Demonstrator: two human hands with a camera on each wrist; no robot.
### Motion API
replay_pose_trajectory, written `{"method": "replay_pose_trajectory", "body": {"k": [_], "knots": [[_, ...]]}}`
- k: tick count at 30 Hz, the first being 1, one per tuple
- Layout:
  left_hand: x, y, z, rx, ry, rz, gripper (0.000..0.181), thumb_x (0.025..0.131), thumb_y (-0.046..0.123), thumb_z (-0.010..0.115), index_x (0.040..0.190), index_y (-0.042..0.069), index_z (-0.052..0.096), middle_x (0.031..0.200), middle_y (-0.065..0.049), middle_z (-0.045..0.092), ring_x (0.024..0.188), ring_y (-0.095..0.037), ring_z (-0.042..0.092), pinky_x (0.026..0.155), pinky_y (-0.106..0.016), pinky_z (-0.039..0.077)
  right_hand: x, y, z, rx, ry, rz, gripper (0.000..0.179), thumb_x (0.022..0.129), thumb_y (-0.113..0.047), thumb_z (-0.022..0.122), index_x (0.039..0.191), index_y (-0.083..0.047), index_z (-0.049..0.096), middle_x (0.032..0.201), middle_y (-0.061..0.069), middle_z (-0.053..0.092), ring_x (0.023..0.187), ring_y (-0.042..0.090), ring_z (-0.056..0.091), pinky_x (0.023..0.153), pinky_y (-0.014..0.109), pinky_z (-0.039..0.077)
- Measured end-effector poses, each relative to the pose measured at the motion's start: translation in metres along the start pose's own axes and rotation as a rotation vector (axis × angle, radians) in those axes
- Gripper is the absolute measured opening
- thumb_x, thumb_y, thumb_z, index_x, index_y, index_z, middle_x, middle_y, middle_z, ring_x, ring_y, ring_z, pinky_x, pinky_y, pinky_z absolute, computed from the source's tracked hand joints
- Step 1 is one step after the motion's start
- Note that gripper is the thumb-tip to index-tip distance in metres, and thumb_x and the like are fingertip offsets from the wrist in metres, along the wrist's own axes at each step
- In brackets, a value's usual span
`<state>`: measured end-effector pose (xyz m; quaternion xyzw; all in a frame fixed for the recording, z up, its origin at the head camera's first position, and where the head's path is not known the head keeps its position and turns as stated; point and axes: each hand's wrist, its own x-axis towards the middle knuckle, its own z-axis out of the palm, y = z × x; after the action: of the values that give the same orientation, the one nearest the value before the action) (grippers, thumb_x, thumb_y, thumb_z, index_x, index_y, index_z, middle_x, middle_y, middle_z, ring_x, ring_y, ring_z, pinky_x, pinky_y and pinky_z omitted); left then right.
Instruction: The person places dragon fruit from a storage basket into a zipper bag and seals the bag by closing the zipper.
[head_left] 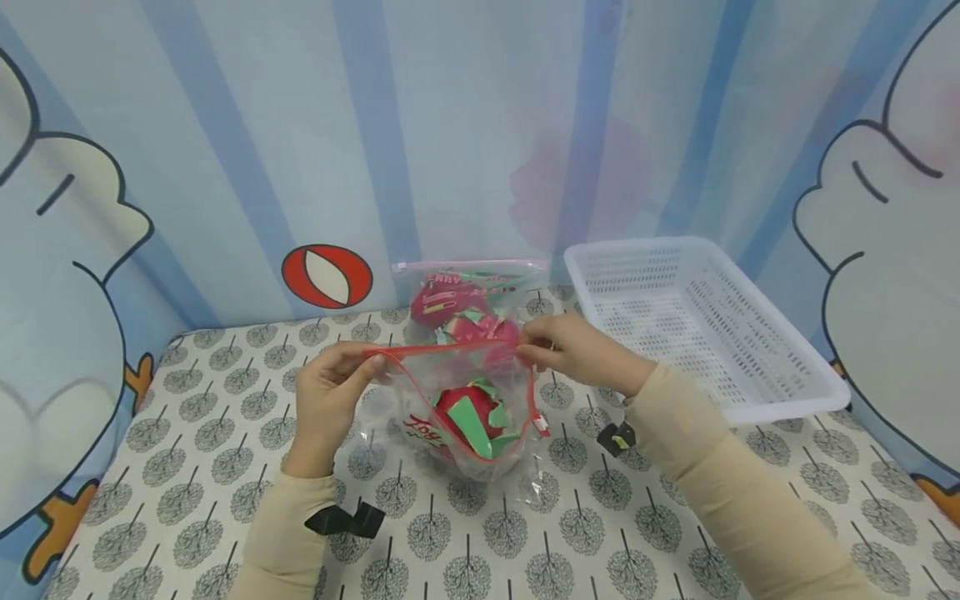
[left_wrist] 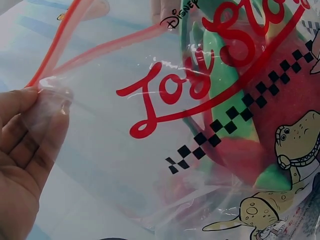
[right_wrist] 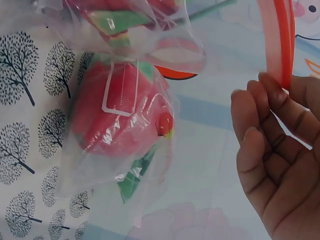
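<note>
A clear zip bag (head_left: 429, 433) with a red zip strip and red lettering stands upright mid-table, its mouth parted and the front edge sagging. Inside lies a red and green dragon fruit (head_left: 472, 417), which looks like a model; the left wrist view shows it through the printed film. My left hand (head_left: 327, 404) pinches the bag's upper left corner between thumb and fingers. At the other end of the rim, my right hand (head_left: 581, 346) pinches the red strip (right_wrist: 281, 40). The red zip slider (head_left: 542, 425) hangs at the right side.
Just behind stands a second clear bag (head_left: 517, 279) with a pink zip, holding red-pink fruits (head_left: 450, 300). A white plastic basket (head_left: 787, 408) is at the right back. The tree-print tablecloth (head_left: 427, 533) meets a blue striped backdrop (head_left: 480, 125).
</note>
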<state>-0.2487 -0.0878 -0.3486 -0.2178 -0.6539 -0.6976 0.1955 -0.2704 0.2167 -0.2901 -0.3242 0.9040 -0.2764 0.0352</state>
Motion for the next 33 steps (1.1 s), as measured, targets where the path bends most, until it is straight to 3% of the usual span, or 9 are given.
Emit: {"method": "replay_pose_trajectory", "body": {"k": [4,14,24,33], "knots": [[0.000,0.000,0.001,-0.008,0.018,-0.005,0.015,0.085,-0.009,0.064,0.092,0.003,0.070,0.078,0.013,0.073,0.063,-0.004,0.066,0.067,-0.019,0.056,-0.004,-0.001,0.006,-0.004,0.055,0.020,0.015,0.095,-0.018,0.058,0.089,-0.008,0.068,0.078,0.002,0.067,0.068,0.008,0.057,0.065,0.023,0.051],[0.000,0.000,0.001,0.022,0.021,0.041,0.010,0.085,-0.011,0.063,0.093,-0.017,0.062,0.077,0.014,0.072,0.063,-0.002,0.066,0.066,-0.017,0.055,-0.019,-0.004,0.012,0.005,0.099,0.028,0.012,0.093,-0.020,0.062,0.098,-0.011,0.069,0.088,-0.002,0.069,0.078,0.006,0.059,0.070,0.023,0.051],[0.000,0.000,0.001,0.035,0.037,0.038,0.011,0.085,-0.010,0.064,0.093,-0.018,0.061,0.077,0.015,0.072,0.062,-0.002,0.066,0.064,-0.017,0.055,-0.035,-0.008,0.014,0.005,0.135,0.077,0.020,0.092,-0.025,0.064,0.108,-0.013,0.068,0.091,-0.005,0.068,0.079,0.005,0.059,0.070,0.023,0.051],[0.001,0.000,0.001,0.062,0.050,0.017,0.011,0.085,-0.009,0.065,0.093,-0.016,0.063,0.075,0.015,0.072,0.062,-0.003,0.066,0.065,-0.017,0.055,-0.052,-0.012,0.017,-0.064,0.136,0.029,0.015,0.086,-0.026,0.072,0.093,-0.014,0.068,0.084,-0.008,0.066,0.074,0.002,0.057,0.065,0.021,0.049]]}}
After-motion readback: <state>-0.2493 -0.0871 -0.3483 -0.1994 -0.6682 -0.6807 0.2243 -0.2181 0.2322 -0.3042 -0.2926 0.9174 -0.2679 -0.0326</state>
